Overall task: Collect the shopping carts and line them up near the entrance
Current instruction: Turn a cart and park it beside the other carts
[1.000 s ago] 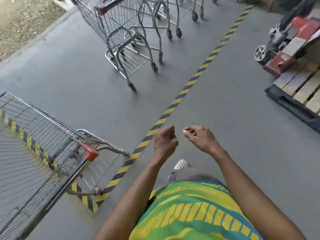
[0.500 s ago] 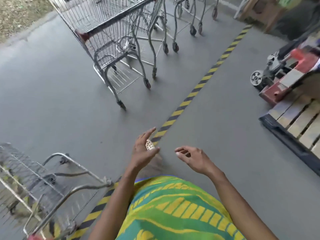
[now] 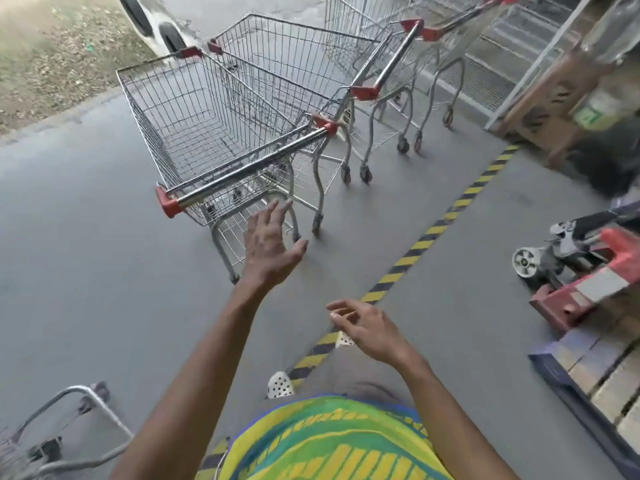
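Left hand (image 3: pixel 268 245): raised ahead of the body, fingers straight and spread, thumb out to the side; holds nothing and touches nothing.
Right hand (image 3: pixel 369 332): lower and nearer the body, palm down, fingers loosely curled; holds nothing.
Nearest shopping cart (image 3: pixel 207 119): upright on the grey floor (image 3: pixel 86 271), directly ahead of the left hand, handle end toward the person.
Handle bar (image 3: pixel 247 162): chrome tube with red end caps, running from lower left to upper right; apart from both hands.
Second shopping cart (image 3: pixel 294 64): just beyond the nearest one and to its right; whether the two touch cannot be told.
Third shopping cart (image 3: pixel 394 58): further right, close beside the second.
Fourth shopping cart (image 3: pixel 457 22): at the top edge, partly cut off.
Cart frame (image 3: pixel 86 393): bottom left corner; only a curved tube shows, blurred.
Hazard tape (image 3: pixel 433 230): yellow-and-black stripe on the floor, running from the person's feet to the upper right, to the right of the lined carts.
Shoes (image 3: pixel 278 384): white, perforated, beside the tape.
Pallet truck (image 3: pixel 588 251): red, at the right edge, right of the tape.
Wooden pallet (image 3: pixel 609 372): on the floor, lower right.
Cardboard boxes (image 3: pixel 554 88): upper right.
Vehicle tyre (image 3: pixel 166 36): upper left, beyond the carts.
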{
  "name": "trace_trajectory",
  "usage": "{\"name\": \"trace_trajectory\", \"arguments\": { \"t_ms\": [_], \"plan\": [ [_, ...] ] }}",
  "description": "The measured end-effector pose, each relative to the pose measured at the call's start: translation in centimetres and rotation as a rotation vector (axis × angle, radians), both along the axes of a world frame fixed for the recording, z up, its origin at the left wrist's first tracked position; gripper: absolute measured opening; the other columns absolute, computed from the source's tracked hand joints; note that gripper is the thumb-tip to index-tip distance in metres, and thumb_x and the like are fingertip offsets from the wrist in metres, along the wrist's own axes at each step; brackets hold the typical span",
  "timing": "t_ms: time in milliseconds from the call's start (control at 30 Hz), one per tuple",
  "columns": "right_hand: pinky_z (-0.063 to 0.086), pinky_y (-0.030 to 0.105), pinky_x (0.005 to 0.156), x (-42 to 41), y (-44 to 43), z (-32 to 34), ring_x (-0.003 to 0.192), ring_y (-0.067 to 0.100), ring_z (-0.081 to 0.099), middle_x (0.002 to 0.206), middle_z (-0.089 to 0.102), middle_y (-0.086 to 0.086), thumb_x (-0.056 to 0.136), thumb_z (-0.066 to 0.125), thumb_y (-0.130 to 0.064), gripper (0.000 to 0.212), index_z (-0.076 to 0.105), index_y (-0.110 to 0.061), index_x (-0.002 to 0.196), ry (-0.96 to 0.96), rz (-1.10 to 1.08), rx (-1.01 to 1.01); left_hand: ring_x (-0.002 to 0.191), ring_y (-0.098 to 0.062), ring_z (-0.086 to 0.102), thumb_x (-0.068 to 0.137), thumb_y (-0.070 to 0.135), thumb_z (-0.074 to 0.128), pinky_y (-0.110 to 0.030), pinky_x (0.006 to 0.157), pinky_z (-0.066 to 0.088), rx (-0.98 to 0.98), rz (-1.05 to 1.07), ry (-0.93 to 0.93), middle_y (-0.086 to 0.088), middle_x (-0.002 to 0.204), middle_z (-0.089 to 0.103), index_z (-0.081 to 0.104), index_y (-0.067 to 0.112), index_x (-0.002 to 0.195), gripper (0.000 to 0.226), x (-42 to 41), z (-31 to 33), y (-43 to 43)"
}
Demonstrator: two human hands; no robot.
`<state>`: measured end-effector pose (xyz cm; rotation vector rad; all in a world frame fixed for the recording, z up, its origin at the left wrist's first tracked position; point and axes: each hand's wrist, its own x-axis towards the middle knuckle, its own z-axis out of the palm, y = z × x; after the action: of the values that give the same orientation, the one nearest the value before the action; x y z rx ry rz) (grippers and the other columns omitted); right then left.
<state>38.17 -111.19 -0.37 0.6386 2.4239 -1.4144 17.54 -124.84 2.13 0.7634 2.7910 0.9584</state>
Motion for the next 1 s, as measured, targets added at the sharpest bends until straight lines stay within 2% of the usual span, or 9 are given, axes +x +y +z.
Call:
{"name": "trace_trajectory", "arguments": {
  "t_ms": [133,267,333,433,533,633,700,867,1000],
  "plan": [
    [0.052,0.014,0.081,-6.5,6.1,-1.2,0.091,-0.004,0.066,0.107,0.072,-0.014,0.100,0.065,-0.039,0.023,0.071,-0.032,0.121,-0.021,0.130,-0.043,0.139,-0.025,0.032,0.085,0.047,0.070,-0.042,0.110,0.029,-0.104,0.147,0.150,-0.006,0.153,0.040,0.042,0.027,0.151,0.074,-7.5,0.5,3.8],
    [0.053,0.023,0.083,-17.1,11.6,0.5,0.087,-0.002,0.066,0.106,0.072,-0.009,0.100,0.066,-0.037,0.024,0.070,-0.030,0.123,0.064,0.209,-0.042,0.120,-0.027,0.048,0.088,0.047,0.063,-0.037,0.094,0.033,-0.200,0.353,0.161,-0.009,0.131,0.057,0.058,0.025,0.133,0.051,-15.3,-0.5,4.8],
    [0.055,0.025,0.081,-24.1,13.2,2.2,0.091,0.006,0.069,0.109,0.074,-0.003,0.100,0.064,-0.038,0.027,0.069,-0.026,0.124,0.166,0.218,-0.007,0.111,-0.030,0.055,0.095,0.060,0.043,-0.041,0.089,0.039,-0.296,0.463,0.066,-0.011,0.122,0.063,0.062,0.026,0.127,0.051,-18.2,-2.0,3.5],
    [0.058,0.037,0.087,-33.5,13.4,3.4,0.101,0.018,0.069,0.116,0.072,0.004,0.101,0.060,-0.043,0.036,0.062,-0.021,0.129,0.314,0.261,0.150,0.100,-0.033,0.059,0.095,0.060,0.000,-0.045,0.083,0.042,-0.545,0.522,-0.043,-0.012,0.110,0.065,0.064,0.022,0.117,0.078,-18.7,-4.0,0.8],
    [0.048,0.045,0.102,-38.7,12.3,2.0,0.120,0.026,0.056,0.131,0.060,0.008,0.100,0.053,-0.055,0.047,0.055,-0.023,0.135,0.380,0.386,0.483,0.101,-0.032,0.054,0.099,0.066,0.014,-0.047,0.095,0.040,-0.478,0.618,-0.061,-0.009,0.105,0.063,0.065,0.021,0.106,0.068,-17.5,-5.3,-0.5],
    [0.031,0.049,0.116,-38.8,11.1,-1.6,0.134,0.029,0.047,0.141,0.055,0.009,0.100,0.032,-0.070,0.066,0.053,-0.023,0.141,0.323,0.552,0.652,0.102,-0.030,0.055,0.098,0.069,0.016,-0.049,0.098,0.039,-0.517,0.611,-0.106,-0.007,0.106,0.063,0.062,0.026,0.100,0.063,-16.4,-5.8,-0.3],
    [0.027,0.052,0.116,-37.1,10.7,-3.9,0.137,0.031,0.044,0.144,0.055,0.009,0.099,0.020,-0.076,0.077,0.057,-0.022,0.139,0.339,0.577,0.751,0.097,-0.027,0.055,0.100,0.063,0.022,-0.047,0.097,0.040,-0.502,0.610,-0.083,-0.003,0.100,0.064,0.060,0.027,0.095,0.053,-14.6,-5.8,0.4],
    [0.036,0.044,0.090,-32.8,11.1,-4.3,0.088,0.025,0.063,0.087,0.073,0.003,0.098,0.028,-0.077,0.075,0.072,-0.019,0.081,0.467,0.493,0.839,0.079,-0.027,0.056,0.100,0.064,0.035,-0.041,0.082,0.040,-0.491,0.656,0.062,-0.001,0.079,0.063,0.058,0.022,0.079,0.052,-7.6,-5.9,1.9],
    [0.036,0.039,0.083,-29.0,11.1,-4.4,0.065,0.023,0.067,0.061,0.070,0.001,0.098,0.043,-0.066,0.069,0.072,-0.015,0.062,0.538,0.454,0.836,0.060,-0.030,0.058,0.096,0.064,0.034,-0.031,0.061,0.030,-0.512,0.668,0.096,-0.004,0.060,0.059,0.054,0.019,0.063,0.059,-2.4,-5.6,1.6]
  ]
}}
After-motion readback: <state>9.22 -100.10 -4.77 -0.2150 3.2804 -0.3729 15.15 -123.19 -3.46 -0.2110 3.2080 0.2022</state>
